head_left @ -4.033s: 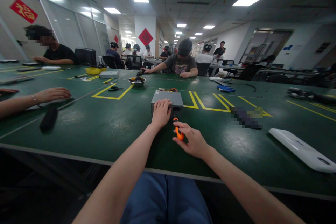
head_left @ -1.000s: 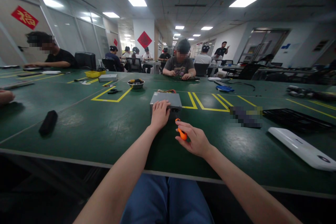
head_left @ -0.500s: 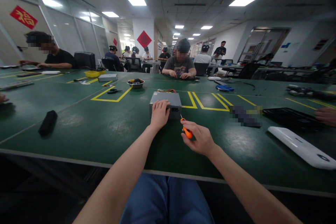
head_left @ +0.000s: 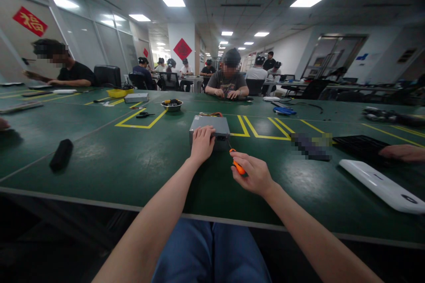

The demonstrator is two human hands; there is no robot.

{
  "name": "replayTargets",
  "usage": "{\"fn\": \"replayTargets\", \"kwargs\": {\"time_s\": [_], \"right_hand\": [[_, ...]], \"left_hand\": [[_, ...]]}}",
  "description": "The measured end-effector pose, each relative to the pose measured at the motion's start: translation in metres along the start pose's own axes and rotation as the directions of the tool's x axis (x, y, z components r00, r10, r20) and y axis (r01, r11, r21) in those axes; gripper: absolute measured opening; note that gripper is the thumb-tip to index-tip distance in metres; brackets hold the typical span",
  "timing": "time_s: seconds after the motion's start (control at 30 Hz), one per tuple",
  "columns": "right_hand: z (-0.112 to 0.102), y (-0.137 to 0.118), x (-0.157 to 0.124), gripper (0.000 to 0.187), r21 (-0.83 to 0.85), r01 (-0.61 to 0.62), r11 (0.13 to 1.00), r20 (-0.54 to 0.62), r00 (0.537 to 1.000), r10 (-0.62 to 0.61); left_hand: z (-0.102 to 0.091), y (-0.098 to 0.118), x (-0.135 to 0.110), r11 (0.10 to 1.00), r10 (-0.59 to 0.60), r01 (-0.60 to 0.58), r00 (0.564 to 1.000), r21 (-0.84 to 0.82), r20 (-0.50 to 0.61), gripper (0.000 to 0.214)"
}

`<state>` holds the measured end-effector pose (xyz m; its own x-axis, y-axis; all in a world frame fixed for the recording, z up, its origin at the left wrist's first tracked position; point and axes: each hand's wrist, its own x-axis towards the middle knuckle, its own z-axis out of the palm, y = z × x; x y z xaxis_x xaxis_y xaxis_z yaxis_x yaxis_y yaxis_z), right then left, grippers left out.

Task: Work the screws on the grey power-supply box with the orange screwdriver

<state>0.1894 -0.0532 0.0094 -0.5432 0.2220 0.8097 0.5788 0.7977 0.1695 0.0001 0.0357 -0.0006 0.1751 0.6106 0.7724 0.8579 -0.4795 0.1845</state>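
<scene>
A flat grey metal box (head_left: 209, 124) lies on the green table, with wires showing along its far edge. My left hand (head_left: 202, 144) rests palm down on its near edge. My right hand (head_left: 254, 174) is shut around an orange-handled screwdriver (head_left: 238, 166), just off the box's right front corner. The thin shaft points up and left toward that corner. The screwdriver's tip looks very close to the box, but I cannot tell whether it touches.
The green table (head_left: 99, 159) has yellow tape outlines. On it are a steel bowl of parts (head_left: 171, 105), black-handled scissors (head_left: 143, 115), a black pouch (head_left: 61, 154), a white panel (head_left: 381, 185) and a black tray (head_left: 360, 143). A co-worker's hand (head_left: 403, 152) reaches in at right.
My right hand and the screwdriver have shifted right, toward the box's right front corner. My left hand stays on the box. A co-worker's hand has come in at right.
</scene>
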Motion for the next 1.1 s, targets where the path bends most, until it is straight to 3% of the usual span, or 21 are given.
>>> {"fn": "replayTargets", "kwargs": {"time_s": [0.1,0.3,0.57,0.67,0.8,0.97,1.1], "right_hand": [[-0.0009,-0.0008,0.0003,0.023,0.016,-0.002,1.0,0.014,1.0,0.001],[-0.0043,-0.006,0.0054,0.031,0.106,0.0,0.994,0.17,0.985,-0.018],[0.0009,-0.0038,-0.0007,0.028,0.283,-0.174,0.943,0.094,0.984,0.154],[-0.001,-0.004,0.0001,0.032,0.32,-0.159,0.934,0.147,0.982,0.117],[-0.0033,-0.0056,0.004,0.029,0.24,-0.09,0.967,0.173,0.984,0.048],[0.0012,-0.0052,0.0021,0.025,0.272,-0.134,0.953,0.07,0.99,0.119],[0.0002,-0.0056,0.0014,0.032,0.321,-0.157,0.934,0.109,0.986,0.128]], "left_hand": [[0.001,-0.0005,-0.0002,1.0,0.002,-0.002,1.0,-0.001,-0.009,0.022],[0.0025,-0.0011,-0.0001,1.0,0.007,-0.007,1.0,0.012,-0.007,0.021],[0.0017,-0.0015,0.0001,1.0,0.01,-0.01,1.0,0.011,-0.009,0.022],[0.0015,-0.0019,-0.0004,1.0,0.014,-0.014,1.0,0.012,-0.004,0.022],[0.0019,-0.0021,-0.0006,1.0,0.016,-0.016,1.0,0.008,-0.006,0.022],[0.0023,-0.0018,0.0,1.0,0.013,-0.013,1.0,0.006,-0.003,0.023],[0.0022,-0.0017,-0.0001,1.0,0.006,-0.006,1.0,0.009,0.002,0.023]]}}
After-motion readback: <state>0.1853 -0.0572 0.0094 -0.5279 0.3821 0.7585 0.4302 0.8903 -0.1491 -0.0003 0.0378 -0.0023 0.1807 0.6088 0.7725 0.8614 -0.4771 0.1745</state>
